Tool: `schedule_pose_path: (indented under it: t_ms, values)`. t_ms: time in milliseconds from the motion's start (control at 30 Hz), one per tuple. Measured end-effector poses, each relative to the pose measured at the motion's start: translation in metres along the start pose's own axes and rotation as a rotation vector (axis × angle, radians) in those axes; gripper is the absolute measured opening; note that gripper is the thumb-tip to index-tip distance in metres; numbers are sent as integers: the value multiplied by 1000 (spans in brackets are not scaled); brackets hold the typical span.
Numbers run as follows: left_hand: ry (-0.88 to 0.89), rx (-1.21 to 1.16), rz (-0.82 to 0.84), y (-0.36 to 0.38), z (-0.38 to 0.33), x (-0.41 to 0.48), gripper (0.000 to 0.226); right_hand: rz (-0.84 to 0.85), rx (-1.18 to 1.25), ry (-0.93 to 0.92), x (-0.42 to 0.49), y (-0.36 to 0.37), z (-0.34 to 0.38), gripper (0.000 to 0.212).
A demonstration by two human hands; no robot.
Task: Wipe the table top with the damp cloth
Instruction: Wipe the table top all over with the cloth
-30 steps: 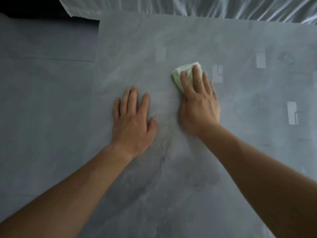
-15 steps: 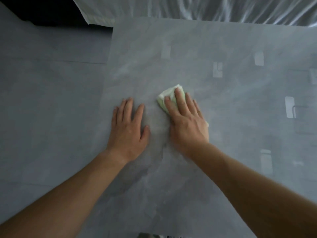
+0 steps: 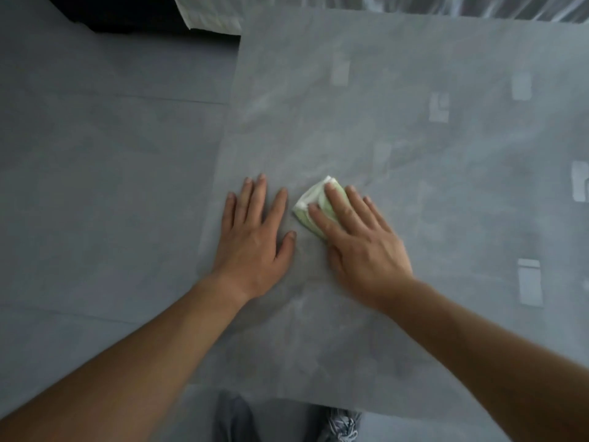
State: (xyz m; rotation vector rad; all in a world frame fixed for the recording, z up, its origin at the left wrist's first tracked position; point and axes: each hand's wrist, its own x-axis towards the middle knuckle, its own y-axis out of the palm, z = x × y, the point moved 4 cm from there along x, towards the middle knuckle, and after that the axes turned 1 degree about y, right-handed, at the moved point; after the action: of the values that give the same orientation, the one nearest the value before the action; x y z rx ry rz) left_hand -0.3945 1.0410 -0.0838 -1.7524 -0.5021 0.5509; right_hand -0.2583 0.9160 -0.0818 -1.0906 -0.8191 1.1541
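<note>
The grey stone-patterned table top [image 3: 398, 129] fills the middle and right of the view. A folded pale green and white damp cloth [image 3: 310, 204] lies on it near the left side. My right hand [image 3: 360, 240] presses flat on the cloth, fingers spread over it, with most of the cloth hidden under the palm. My left hand [image 3: 255, 237] rests flat on the table just left of the cloth, fingers apart, holding nothing. A thumb's width separates the two hands.
The table's left edge [image 3: 223, 148] borders grey floor tiles [image 3: 95, 186]. Its near edge runs above my trouser leg [image 3: 232, 419] and shoe [image 3: 342, 422]. A pale curtain [image 3: 446, 4] hangs beyond the far edge. Light reflections dot the right side.
My right hand has dragged the cloth from the far middle of the table toward me and leftward, close to the left hand. The view has shifted so the near table edge shows.
</note>
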Motion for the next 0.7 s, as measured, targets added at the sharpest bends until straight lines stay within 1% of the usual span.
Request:
schedule_pose_path:
  t_ms: [33, 67, 133, 200, 233, 300, 400, 467, 500, 533, 633, 667, 700]
  values:
    - [5, 3, 1, 0, 1, -3, 71, 0, -20, 6, 7, -2, -11, 65]
    - [9, 7, 2, 0, 1, -5, 71, -6, -29, 67, 17, -7, -23, 66]
    - [19, 9, 9, 0, 3, -9, 71, -38, -9, 256, 45, -18, -45, 63]
    - [25, 5, 12, -1, 5, -13, 71, -51, 10, 408, 67, -20, -47, 62]
    - [27, 5, 11, -1, 7, -15, 71, -51, -2, 424, 71, -20, -39, 66]
    - [38, 4, 12, -1, 9, -19, 72, -42, -30, 368, 64, -14, -16, 71]
    - [60, -1, 21, 0, 11, -27, 73, 4, -91, 223, 25, -4, 8, 68]
    - [68, -2, 45, -1, 12, -30, 75, 37, -126, 153, 11, -4, 4, 65]
    - [68, -1, 54, -1, 12, -31, 75, 31, -135, 160, 12, -7, -4, 64]
    - [69, 1, 60, -2, 12, -31, 76, 13, -133, 209, 17, -10, -12, 64]
    - [76, 10, 74, -1, 13, -31, 75, -41, -57, 444, 34, -12, -18, 67]
    - [80, 11, 71, -1, 14, -31, 75, -59, -44, 464, 34, -10, -7, 67]
    - [86, 7, 67, -1, 15, -31, 75, -69, -46, 443, 29, -6, 8, 66]
